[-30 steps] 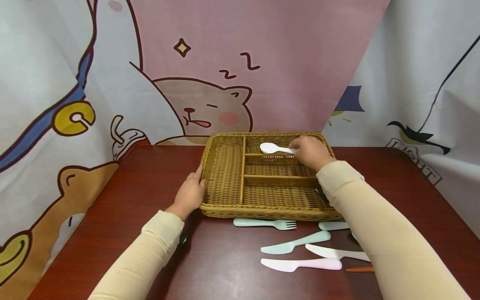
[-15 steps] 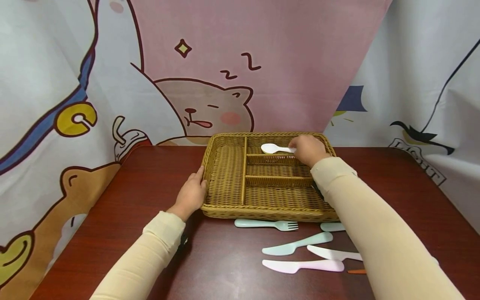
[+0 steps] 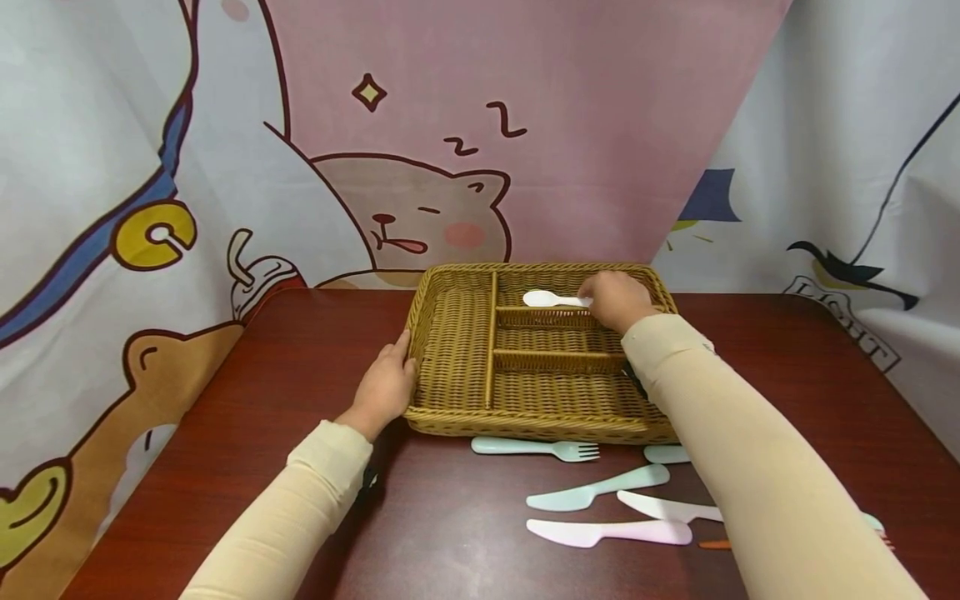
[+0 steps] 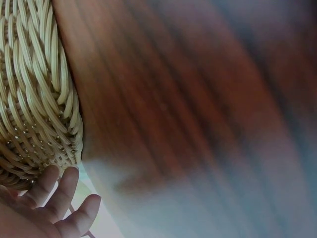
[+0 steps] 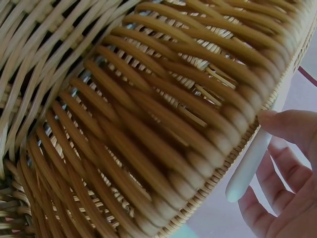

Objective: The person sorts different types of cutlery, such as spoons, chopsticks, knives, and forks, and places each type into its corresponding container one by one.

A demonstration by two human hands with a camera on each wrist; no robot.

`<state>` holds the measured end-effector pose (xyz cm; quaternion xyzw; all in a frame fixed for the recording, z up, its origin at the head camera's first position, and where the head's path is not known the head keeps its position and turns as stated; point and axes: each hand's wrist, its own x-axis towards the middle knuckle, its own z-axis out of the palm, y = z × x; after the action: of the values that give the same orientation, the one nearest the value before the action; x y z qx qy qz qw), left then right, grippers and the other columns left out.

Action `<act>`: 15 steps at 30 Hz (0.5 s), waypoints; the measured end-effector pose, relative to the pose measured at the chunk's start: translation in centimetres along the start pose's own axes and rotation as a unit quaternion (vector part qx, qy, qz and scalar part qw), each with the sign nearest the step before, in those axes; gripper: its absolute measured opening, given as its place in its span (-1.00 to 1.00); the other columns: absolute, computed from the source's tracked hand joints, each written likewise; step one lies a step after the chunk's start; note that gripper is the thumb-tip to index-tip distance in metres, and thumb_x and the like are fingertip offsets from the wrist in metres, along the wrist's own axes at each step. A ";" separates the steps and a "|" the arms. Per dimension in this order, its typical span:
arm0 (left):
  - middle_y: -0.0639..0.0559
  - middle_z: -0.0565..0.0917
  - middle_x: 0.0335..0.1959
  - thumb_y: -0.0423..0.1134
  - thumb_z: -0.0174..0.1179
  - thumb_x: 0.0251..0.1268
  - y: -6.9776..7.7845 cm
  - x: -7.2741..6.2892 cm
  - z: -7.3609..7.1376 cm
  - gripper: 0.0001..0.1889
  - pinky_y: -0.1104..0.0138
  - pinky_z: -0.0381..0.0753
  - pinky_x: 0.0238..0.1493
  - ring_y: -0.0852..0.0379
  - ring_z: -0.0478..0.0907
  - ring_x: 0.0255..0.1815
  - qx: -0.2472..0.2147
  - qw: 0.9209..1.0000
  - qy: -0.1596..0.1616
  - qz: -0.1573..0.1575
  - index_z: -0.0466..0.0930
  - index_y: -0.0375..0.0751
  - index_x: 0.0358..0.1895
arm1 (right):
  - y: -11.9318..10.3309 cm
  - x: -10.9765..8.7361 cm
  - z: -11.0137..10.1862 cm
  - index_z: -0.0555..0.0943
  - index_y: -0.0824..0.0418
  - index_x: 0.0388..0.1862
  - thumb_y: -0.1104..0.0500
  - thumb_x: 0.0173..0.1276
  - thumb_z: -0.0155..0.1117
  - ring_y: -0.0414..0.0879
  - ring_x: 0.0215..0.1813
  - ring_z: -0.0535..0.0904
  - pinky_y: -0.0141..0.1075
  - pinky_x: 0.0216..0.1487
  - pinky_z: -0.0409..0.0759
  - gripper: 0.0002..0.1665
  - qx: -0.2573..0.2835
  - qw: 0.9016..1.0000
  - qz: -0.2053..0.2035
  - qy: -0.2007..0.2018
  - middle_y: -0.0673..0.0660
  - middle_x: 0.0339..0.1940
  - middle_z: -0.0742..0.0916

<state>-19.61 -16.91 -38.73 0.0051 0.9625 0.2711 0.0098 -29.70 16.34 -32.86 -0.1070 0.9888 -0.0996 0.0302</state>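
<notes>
A wicker cutlery tray (image 3: 489,375) with divided compartments stands at the back of the table. My left hand (image 3: 383,385) rests against its left side, fingers extended; in the left wrist view relaxed fingers (image 4: 67,191) lie at the woven wall. With thumb and fingers my right hand (image 3: 618,302) pinches the handle of a white spoon (image 3: 542,298) at the back right compartment, its bowl pointing left. The right wrist view shows the handle's end (image 5: 242,181) between thumb and fingers, beside the wicker divider (image 5: 148,119).
Before the tray lie a mint fork (image 3: 525,447), a mint knife (image 3: 596,490), a pink-handled knife (image 3: 611,532) and a white knife (image 3: 667,507). Parts of an orange piece (image 3: 715,545) and another mint handle (image 3: 666,454) show beside my right sleeve. A printed curtain (image 3: 585,125) hangs behind.
My right forearm has shifted slightly left, uncovering part of a utensil at its right. The spoon sits slightly lower over its compartment, still pinched. My left hand keeps its place on the tray.
</notes>
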 end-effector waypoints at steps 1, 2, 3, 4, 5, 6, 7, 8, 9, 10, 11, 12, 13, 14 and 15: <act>-0.29 0.39 0.27 -0.18 -0.15 0.56 0.0 0.0 0.0 -0.41 -0.03 0.45 0.16 -0.21 0.46 0.19 -0.001 1.000 0.000 0.000 -0.03 -0.20 0.55 | 0.1 0.1 0.0 0.66 0.21 0.10 0.38 0.35 0.08 0.23 0.13 0.55 0.12 0.04 0.53 -0.60 0.000 1.000 0.000 0.000 0.28 0.13 0.66; -0.29 0.39 0.27 -0.18 -0.15 0.56 0.0 0.0 0.0 -0.42 -0.03 0.45 0.17 -0.21 0.45 0.20 -0.001 1.000 -0.001 -0.001 -0.03 -0.20 0.55 | 0.1 0.1 0.0 0.66 0.21 0.10 0.38 0.34 0.08 0.23 0.13 0.55 0.12 0.03 0.54 -0.60 0.000 1.000 0.000 0.000 0.28 0.13 0.66; -0.29 0.39 0.28 -0.18 -0.15 0.57 0.0 0.0 0.0 -0.42 -0.03 0.45 0.17 -0.21 0.45 0.21 -0.001 1.000 -0.002 -0.001 -0.03 -0.19 0.55 | 0.1 0.1 0.0 0.66 0.21 0.10 0.39 0.34 0.07 0.23 0.13 0.55 0.11 0.03 0.54 -0.59 0.000 1.000 0.000 -0.001 0.28 0.13 0.65; -0.29 0.38 0.29 -0.18 -0.16 0.57 0.0 0.0 0.0 -0.42 -0.04 0.44 0.18 -0.21 0.44 0.22 0.000 1.000 -0.002 -0.001 -0.03 -0.20 0.55 | 0.1 0.1 0.0 0.66 0.21 0.11 0.39 0.34 0.07 0.23 0.14 0.55 0.11 0.03 0.54 -0.58 0.001 1.000 0.001 -0.002 0.28 0.14 0.65; -0.29 0.38 0.30 -0.18 -0.16 0.57 0.1 0.0 0.0 -0.42 -0.04 0.43 0.19 -0.22 0.43 0.23 0.000 1.000 -0.003 -0.002 -0.03 -0.19 0.55 | 0.1 0.1 0.0 0.66 0.20 0.11 0.40 0.34 0.06 0.23 0.14 0.54 0.11 0.03 0.54 -0.58 0.001 1.000 0.002 -0.003 0.28 0.14 0.65; -0.30 0.37 0.31 -0.18 -0.16 0.57 0.1 0.1 0.0 -0.41 -0.04 0.42 0.20 -0.22 0.42 0.24 0.001 1.000 -0.004 -0.002 -0.04 -0.20 0.55 | 0.0 0.1 -0.1 0.66 0.20 0.12 0.40 0.34 0.06 0.23 0.15 0.54 0.11 0.03 0.54 -0.57 0.002 1.000 0.004 -0.005 0.27 0.15 0.65; -0.30 0.36 0.32 -0.18 -0.16 0.57 0.0 0.1 -0.1 -0.41 -0.05 0.42 0.20 -0.22 0.41 0.25 0.002 1.000 -0.005 -0.002 -0.04 -0.20 0.55 | -0.1 0.0 -0.2 0.66 0.20 0.12 0.40 0.34 0.06 0.23 0.15 0.54 0.10 0.03 0.54 -0.57 0.001 1.000 0.004 -0.006 0.27 0.15 0.65; -0.30 0.35 0.33 -0.18 -0.16 0.57 0.0 0.1 0.0 -0.41 -0.05 0.41 0.21 -0.23 0.40 0.26 0.002 1.000 -0.005 -0.003 -0.04 -0.20 0.55 | -0.2 -0.1 -0.2 0.66 0.19 0.12 0.40 0.35 0.07 0.23 0.14 0.54 0.10 0.02 0.55 -0.58 0.000 1.000 0.004 -0.007 0.27 0.15 0.65; -0.30 0.35 0.33 -0.18 -0.16 0.57 0.0 0.1 0.0 -0.41 -0.05 0.41 0.21 -0.23 0.40 0.27 0.002 1.000 -0.005 -0.003 -0.04 -0.20 0.55 | -0.2 -0.1 -0.3 0.66 0.19 0.13 0.40 0.35 0.08 0.22 0.14 0.54 0.09 0.02 0.55 -0.58 -0.001 1.000 0.006 -0.008 0.27 0.15 0.65; -0.30 0.35 0.34 -0.18 -0.16 0.57 0.0 0.1 0.0 -0.41 -0.05 0.41 0.21 -0.23 0.39 0.27 0.001 1.000 -0.005 -0.003 -0.04 -0.19 0.55 | -0.3 -0.2 -0.3 0.66 0.18 0.12 0.39 0.35 0.10 0.21 0.14 0.55 0.08 0.02 0.56 -0.58 -0.003 1.000 0.007 -0.007 0.26 0.14 0.65; -0.30 0.35 0.33 -0.18 -0.16 0.57 0.0 0.1 0.0 -0.41 -0.05 0.41 0.21 -0.22 0.40 0.27 0.000 1.000 -0.004 -0.003 -0.04 -0.19 0.55 | -0.4 -0.3 -0.4 0.66 0.18 0.12 0.40 0.35 0.10 0.21 0.13 0.56 0.08 0.01 0.56 -0.58 -0.003 1.000 0.007 -0.008 0.26 0.14 0.66; -0.29 0.35 0.33 -0.18 -0.15 0.56 0.0 0.1 0.0 -0.41 -0.05 0.42 0.21 -0.22 0.40 0.26 -0.001 1.000 -0.004 -0.004 -0.04 -0.19 0.55 | -0.4 -0.3 -0.4 0.66 0.18 0.12 0.40 0.35 0.10 0.20 0.12 0.56 0.07 0.00 0.57 -0.59 -0.005 1.000 0.006 -0.009 0.26 0.13 0.66; -0.29 0.36 0.32 -0.18 -0.15 0.56 0.0 0.1 0.0 -0.41 -0.04 0.42 0.20 -0.22 0.40 0.26 -0.002 1.000 -0.003 -0.004 -0.03 -0.18 0.55 | -0.4 -0.3 -0.4 0.66 0.19 0.12 0.40 0.35 0.11 0.20 0.11 0.57 0.07 -0.01 0.57 -0.59 -0.007 1.000 0.003 -0.010 0.27 0.12 0.66; -0.29 0.36 0.32 -0.18 -0.15 0.56 -0.1 0.1 0.1 -0.41 -0.04 0.42 0.20 -0.21 0.41 0.26 -0.002 1.000 -0.003 -0.004 -0.04 -0.18 0.55 | -0.4 -0.3 -0.3 0.66 0.19 0.12 0.40 0.35 0.12 0.20 0.12 0.57 0.07 0.00 0.57 -0.59 -0.005 1.000 0.003 -0.010 0.26 0.12 0.66; -0.29 0.36 0.32 -0.18 -0.15 0.56 -0.1 0.1 0.1 -0.41 -0.04 0.42 0.20 -0.21 0.41 0.26 -0.002 1.000 -0.004 -0.004 -0.04 -0.19 0.55 | -0.3 -0.3 -0.3 0.66 0.20 0.12 0.40 0.35 0.12 0.20 0.12 0.57 0.07 0.01 0.57 -0.59 -0.003 1.000 0.001 -0.011 0.27 0.12 0.66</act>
<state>-19.74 -16.96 -38.84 0.0023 0.9620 0.2727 0.0145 -29.40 16.12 -32.48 -0.1072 0.9888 -0.0951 0.0412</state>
